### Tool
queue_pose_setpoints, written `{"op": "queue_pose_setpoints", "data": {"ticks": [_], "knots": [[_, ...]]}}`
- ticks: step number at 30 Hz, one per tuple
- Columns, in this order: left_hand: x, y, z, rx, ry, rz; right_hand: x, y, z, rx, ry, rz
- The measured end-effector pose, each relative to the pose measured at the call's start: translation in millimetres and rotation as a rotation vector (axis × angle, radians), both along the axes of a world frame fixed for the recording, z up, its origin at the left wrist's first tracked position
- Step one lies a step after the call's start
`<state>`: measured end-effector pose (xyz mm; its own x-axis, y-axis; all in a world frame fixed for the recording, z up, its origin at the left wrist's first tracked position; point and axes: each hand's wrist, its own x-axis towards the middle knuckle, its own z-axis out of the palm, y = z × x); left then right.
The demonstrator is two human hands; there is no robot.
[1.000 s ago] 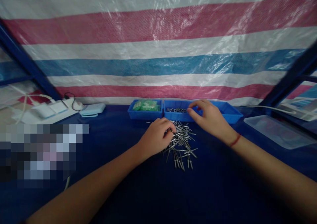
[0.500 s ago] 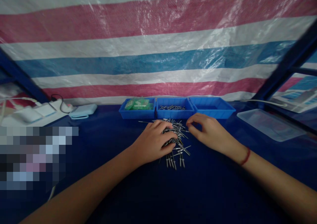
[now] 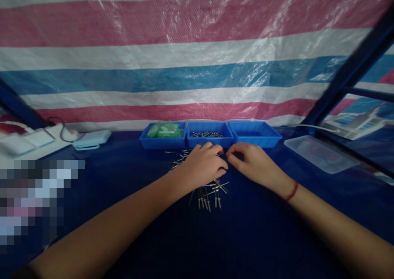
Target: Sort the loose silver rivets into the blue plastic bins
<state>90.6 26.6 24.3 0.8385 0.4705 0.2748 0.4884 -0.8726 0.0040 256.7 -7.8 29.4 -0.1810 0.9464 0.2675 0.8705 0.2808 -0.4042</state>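
Observation:
On the table lies a loose pile of silver blind rivets, partly covered by my left hand. That hand is palm-down with its fingers bent and apart, reaching over the pile's right side. What lies beneath its palm is hidden, and I see nothing held in it. Just to the right, my right hand has thumb and forefinger closed in a pinch, close to the left fingertips. Whatever is in the pinch is too small to make out. More rivets lie in the middle blue bin behind the hands.
A left blue bin holds green packets. The right blue bin stands beside the middle one. A clear plastic lid lies at right. At left are a light-blue case and a white power strip. A striped sheet hangs behind.
My left hand has moved right across the pile, closer to my right hand, uncovering rivets at the pile's left. My right hand keeps its pinch. The whole view has shifted slightly.

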Motion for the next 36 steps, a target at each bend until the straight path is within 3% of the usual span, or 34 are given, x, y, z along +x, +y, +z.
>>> {"op": "queue_pose_setpoints", "data": {"ticks": [7, 11, 16, 24, 30, 36], "knots": [[5.9, -3.0, 0.2, 0.073, 0.072, 0.009, 0.4, -1.9, 2.3, 0.028, 0.019, 0.023], [3.9, -8.3, -3.6, 0.122, -0.039, 0.0, 0.9, -4.2, 7.2, 0.056, 0.067, -0.007], [2.9, -13.5, -0.6, -0.07, -0.413, 0.012, 2.0, -5.6, 12.5, 0.059, 0.209, 0.005], [-11.7, -23.6, 2.1, -0.547, -0.888, 0.198, -15.4, -13.6, 8.4, -0.247, 0.615, 0.292], [-30.1, -53.5, 7.7, -0.791, -0.948, 0.253, -32.3, -30.5, 16.0, -0.318, 0.743, 0.357], [-40.3, -60.1, 8.4, -0.739, -0.901, 0.213, -38.1, -37.5, 17.3, -0.289, 0.748, 0.419]]}}
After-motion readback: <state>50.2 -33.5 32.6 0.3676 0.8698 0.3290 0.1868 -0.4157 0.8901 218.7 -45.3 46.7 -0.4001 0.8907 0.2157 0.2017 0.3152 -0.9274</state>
